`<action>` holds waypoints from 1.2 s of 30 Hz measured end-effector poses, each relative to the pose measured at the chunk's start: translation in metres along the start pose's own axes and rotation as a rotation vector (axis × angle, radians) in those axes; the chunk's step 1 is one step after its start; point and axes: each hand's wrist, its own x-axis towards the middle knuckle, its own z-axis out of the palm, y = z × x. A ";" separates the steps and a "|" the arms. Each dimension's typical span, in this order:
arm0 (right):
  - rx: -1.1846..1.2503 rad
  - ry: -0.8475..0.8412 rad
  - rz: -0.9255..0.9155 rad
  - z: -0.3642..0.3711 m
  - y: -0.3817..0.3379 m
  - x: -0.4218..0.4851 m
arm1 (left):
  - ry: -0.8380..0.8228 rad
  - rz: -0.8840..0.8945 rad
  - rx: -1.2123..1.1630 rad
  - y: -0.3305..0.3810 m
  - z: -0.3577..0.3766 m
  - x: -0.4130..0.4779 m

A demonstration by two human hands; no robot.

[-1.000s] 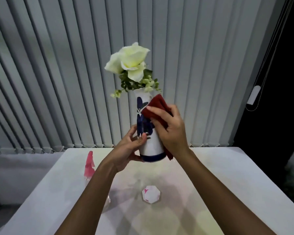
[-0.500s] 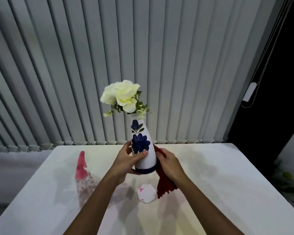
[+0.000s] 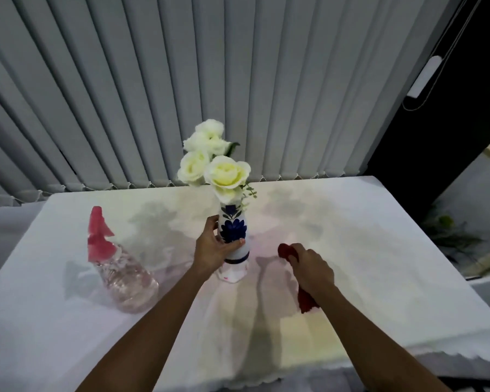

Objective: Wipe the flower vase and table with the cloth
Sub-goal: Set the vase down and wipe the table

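White glazed ceramic with dark blue flower painting makes up the vase [image 3: 234,236], which stands upright at the centre of the frame on a small pale faceted coaster [image 3: 232,273]. The left hand [image 3: 214,250] wraps its lower body, thumb across the front, forearm reaching up from the lower left. Cream roses [image 3: 212,159] with small green sprigs rise from its narrow neck. Right of centre, well apart from the vase, the right hand [image 3: 311,267] is fisted around a bunched red cloth [image 3: 306,299], knuckles up; cloth shows past the fingers and below the wrist. Both rest over the smooth white tabletop [image 3: 379,264]. At left stands a clear ribbed spray bottle [image 3: 125,278] with a pink trigger top. Grey vertical blinds [image 3: 210,80] fill the upper frame.
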 end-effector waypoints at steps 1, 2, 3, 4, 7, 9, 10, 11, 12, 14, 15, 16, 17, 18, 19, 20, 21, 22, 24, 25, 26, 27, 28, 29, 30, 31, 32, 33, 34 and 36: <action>0.007 0.001 0.018 0.004 0.004 0.000 | 0.001 0.006 0.041 -0.008 0.001 0.003; 0.015 0.001 0.031 0.008 0.007 0.001 | -0.001 0.017 0.083 -0.015 0.002 0.004; 0.021 -0.004 0.042 0.013 0.010 0.002 | -0.006 0.018 0.113 -0.021 0.004 0.004; 0.025 -0.007 0.051 0.016 0.012 0.003 | -0.009 0.014 0.125 -0.028 0.005 0.003; 0.053 0.006 0.067 0.025 0.013 0.005 | 0.003 0.010 0.104 -0.044 0.011 -0.003; 0.073 0.036 0.054 0.029 0.012 0.006 | 0.021 0.031 0.102 -0.051 0.014 -0.006; 0.078 0.054 0.044 0.031 0.011 0.006 | 0.026 0.040 0.104 -0.053 0.015 -0.007; 0.078 0.072 0.034 0.033 0.010 0.006 | 0.033 0.042 0.104 -0.054 0.017 -0.007; 0.071 0.088 0.023 0.034 0.010 0.006 | 0.040 0.044 0.101 -0.053 0.018 -0.008; 0.046 0.116 0.012 0.038 0.009 0.005 | 0.055 0.056 0.106 -0.054 0.021 -0.009; 0.032 0.128 0.011 0.039 0.009 0.004 | 0.061 0.059 0.106 -0.054 0.022 -0.010; 0.013 0.141 0.011 0.040 0.008 0.004 | 0.067 0.057 0.100 -0.054 0.023 -0.011; -0.011 0.152 0.012 0.041 0.008 0.005 | 0.069 0.055 0.085 -0.055 0.024 -0.012; -0.040 0.164 0.008 0.041 0.007 0.006 | 0.071 0.057 0.068 -0.056 0.024 -0.012; -0.071 0.175 0.001 0.041 0.006 0.007 | 0.073 0.060 0.049 -0.058 0.025 -0.012; -0.095 0.180 -0.006 0.042 0.006 0.008 | 0.075 0.059 0.028 -0.061 0.025 -0.012; -0.106 0.176 -0.012 0.043 0.005 0.008 | 0.076 0.054 0.018 -0.064 0.025 -0.013; -0.105 0.160 -0.014 0.044 0.004 0.009 | 0.079 0.054 0.013 -0.064 0.025 -0.013; -0.115 0.081 -0.016 0.050 0.004 0.008 | 0.074 0.048 -0.002 -0.064 0.025 -0.014; -0.138 0.027 -0.016 0.055 0.003 0.006 | 0.060 0.042 -0.006 -0.064 0.023 -0.014; -0.167 -0.025 -0.016 0.061 0.003 0.003 | 0.042 0.036 0.001 -0.062 0.022 -0.015; -0.193 -0.064 -0.016 0.066 0.004 0.001 | 0.020 0.025 0.014 -0.060 0.020 -0.016; -0.213 -0.093 -0.022 0.072 0.006 -0.003 | 0.011 0.004 0.027 -0.062 0.016 -0.020; -0.226 -0.107 -0.033 0.076 0.008 -0.006 | 0.024 -0.022 0.068 -0.064 0.012 -0.025; -0.235 -0.110 -0.047 0.079 0.011 -0.009 | 0.066 -0.047 0.114 -0.068 0.006 -0.033; -0.242 -0.101 -0.060 0.080 0.014 -0.012 | 0.128 -0.075 0.141 -0.073 0.000 -0.045; -0.245 -0.083 -0.067 0.081 0.017 -0.014 | 0.200 -0.108 0.148 -0.078 -0.007 -0.059; -0.243 -0.058 -0.073 0.082 0.019 -0.017 | 0.276 -0.151 0.152 -0.083 -0.015 -0.075; -0.237 -0.027 -0.082 0.084 0.021 -0.019 | 0.363 -0.182 0.163 -0.085 -0.023 -0.093; -0.236 0.022 -0.111 0.086 0.023 -0.024 | 0.581 -0.245 0.202 -0.092 -0.041 -0.120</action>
